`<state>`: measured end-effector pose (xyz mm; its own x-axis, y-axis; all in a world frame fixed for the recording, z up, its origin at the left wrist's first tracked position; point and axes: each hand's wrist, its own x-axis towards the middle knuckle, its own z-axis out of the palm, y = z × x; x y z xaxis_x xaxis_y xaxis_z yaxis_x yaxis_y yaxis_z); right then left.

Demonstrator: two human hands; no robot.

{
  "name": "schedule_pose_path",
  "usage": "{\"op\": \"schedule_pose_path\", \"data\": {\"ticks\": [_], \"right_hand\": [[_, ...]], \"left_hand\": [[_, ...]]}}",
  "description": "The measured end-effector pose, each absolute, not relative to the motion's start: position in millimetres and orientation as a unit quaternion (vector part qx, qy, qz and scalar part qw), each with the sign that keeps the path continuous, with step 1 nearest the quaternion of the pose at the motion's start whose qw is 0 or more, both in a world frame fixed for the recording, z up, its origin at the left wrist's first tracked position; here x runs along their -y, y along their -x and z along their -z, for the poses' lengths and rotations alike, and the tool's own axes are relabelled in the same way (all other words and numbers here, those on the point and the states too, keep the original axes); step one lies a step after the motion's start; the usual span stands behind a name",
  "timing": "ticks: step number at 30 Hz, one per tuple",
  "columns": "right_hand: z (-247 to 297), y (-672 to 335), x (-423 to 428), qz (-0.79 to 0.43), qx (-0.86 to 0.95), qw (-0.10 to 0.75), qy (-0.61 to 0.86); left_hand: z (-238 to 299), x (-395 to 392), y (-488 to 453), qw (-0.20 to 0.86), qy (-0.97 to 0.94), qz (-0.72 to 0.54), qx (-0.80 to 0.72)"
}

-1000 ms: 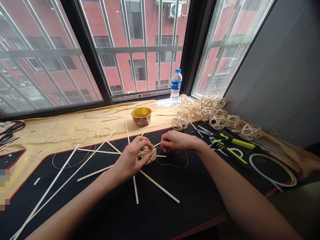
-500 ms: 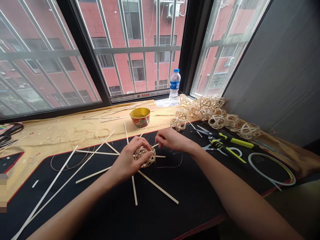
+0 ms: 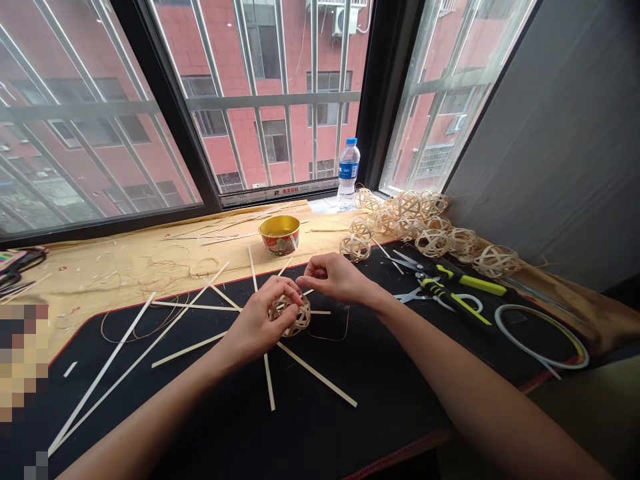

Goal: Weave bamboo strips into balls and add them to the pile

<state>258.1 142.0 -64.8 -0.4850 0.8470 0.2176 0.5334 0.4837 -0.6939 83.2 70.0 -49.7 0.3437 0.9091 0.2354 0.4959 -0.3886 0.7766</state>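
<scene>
My left hand (image 3: 257,321) is closed round a small woven bamboo ball (image 3: 296,319), holding it just above the black mat (image 3: 350,413). My right hand (image 3: 330,275) pinches a thin strip right at the ball's top edge. A thin brown strand (image 3: 334,333) loops from the ball down onto the mat. Flat pale bamboo strips (image 3: 315,373) lie fanned out on the mat beneath both hands.
Several finished woven balls (image 3: 433,241) are heaped at the back right by the grey wall. Scissors and yellow-handled cutters (image 3: 453,287) lie right of my right hand, with a coiled hoop (image 3: 543,330) beyond. A gold bowl (image 3: 279,234) and water bottle (image 3: 347,172) stand near the window.
My right hand moved left and up to the ball, drawing the brown strand's loop shorter. The left hand turned the ball slightly.
</scene>
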Motion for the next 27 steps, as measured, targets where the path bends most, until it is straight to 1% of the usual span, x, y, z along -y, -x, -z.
{"op": "schedule_pose_path", "data": {"ticks": [9,15,27], "right_hand": [[69.3,-251.5,-139.8,-0.254,0.806,0.310,0.435],[69.6,-249.4,-138.4,-0.233,0.813,0.325,0.424],[70.2,-245.6,-134.5,-0.200,0.829,0.327,0.408]], "left_hand": [[53.9,-72.1,-83.7,0.324,-0.732,-0.358,-0.480],[59.3,-73.1,-84.3,0.356,-0.714,-0.378,-0.470],[59.2,-73.5,-83.1,0.333,-0.733,-0.363,-0.470]]}}
